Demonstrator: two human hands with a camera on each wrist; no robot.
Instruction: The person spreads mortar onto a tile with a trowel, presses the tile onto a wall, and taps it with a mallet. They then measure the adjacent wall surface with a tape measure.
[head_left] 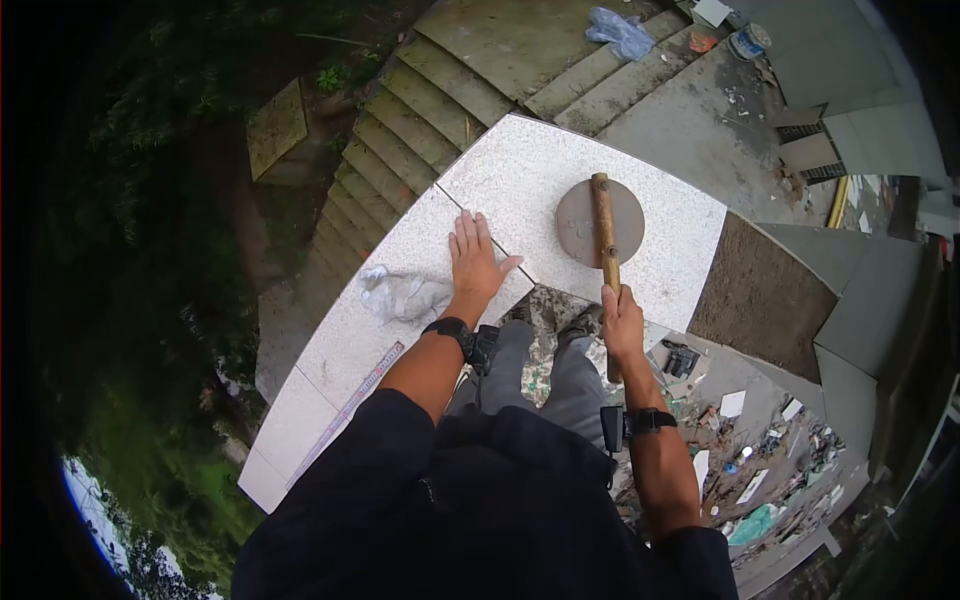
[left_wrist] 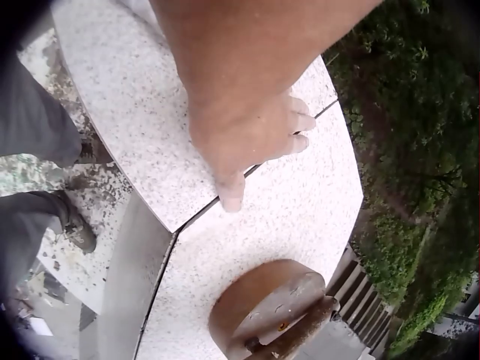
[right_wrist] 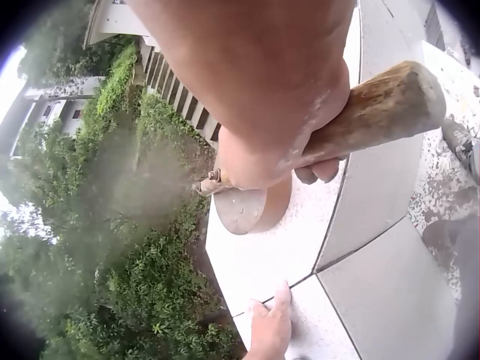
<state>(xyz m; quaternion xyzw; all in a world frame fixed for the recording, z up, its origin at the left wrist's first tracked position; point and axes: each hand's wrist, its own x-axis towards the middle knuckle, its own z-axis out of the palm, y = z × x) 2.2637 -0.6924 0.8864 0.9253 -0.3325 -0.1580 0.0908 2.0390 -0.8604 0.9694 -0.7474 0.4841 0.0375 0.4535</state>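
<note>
My right hand (head_left: 622,322) grips the wooden handle of a mallet (head_left: 575,228) with a broad, round, grey-brown head. Its head is over the far white speckled stone slab (head_left: 520,150), overlapping it in the head view. In the right wrist view the thick handle end (right_wrist: 405,101) sticks out behind the fist. My left hand (head_left: 475,262) lies palm down with fingers spread near the dark joint between two slabs. Seen from the left wrist, its thumb (left_wrist: 232,193) reaches across that joint. A crumpled whitish cloth (head_left: 405,297) lies on the nearer slab (head_left: 325,350), beside the left wrist.
A measuring tape strip (head_left: 350,405) lies along the slabs at left. Stone steps (head_left: 390,150) descend beyond the curved outer edge, with greenery (head_left: 150,250) below. Right of the slabs is a bed of brown mortar or soil (head_left: 760,295). Rubble (head_left: 770,460) covers the ground at lower right.
</note>
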